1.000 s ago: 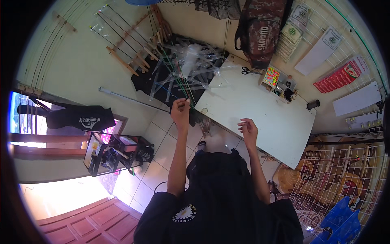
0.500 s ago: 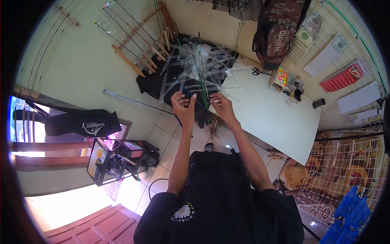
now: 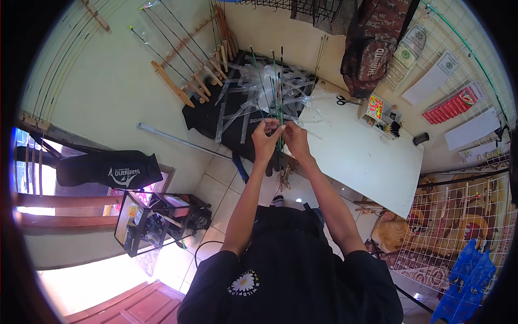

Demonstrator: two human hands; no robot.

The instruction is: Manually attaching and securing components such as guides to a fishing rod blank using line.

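Observation:
A bundle of thin green and black fishing rods stands upright in front of me, wooden handle ends low near the floor. My left hand is closed at the bundle from the left, thumb and fingertips pinched against the rods. From the right, my right hand closes on the same rods, its fingertips meeting those of the left. The exact grip is partly hidden by the fingers. Behind the rods, clear plastic sleeves lie heaped on a black cloth-like cover.
To the right stands a white table with scissors, a box of colourful beads and a black spool. A pole slants at the left. More rods hang on the wall; a dark-framed shelf stands lower left.
My left hand has moved right from beside the bundle, and both hands have come together, fingers closing on the rods. The blue-and-black strip near my left hand has dropped lower.

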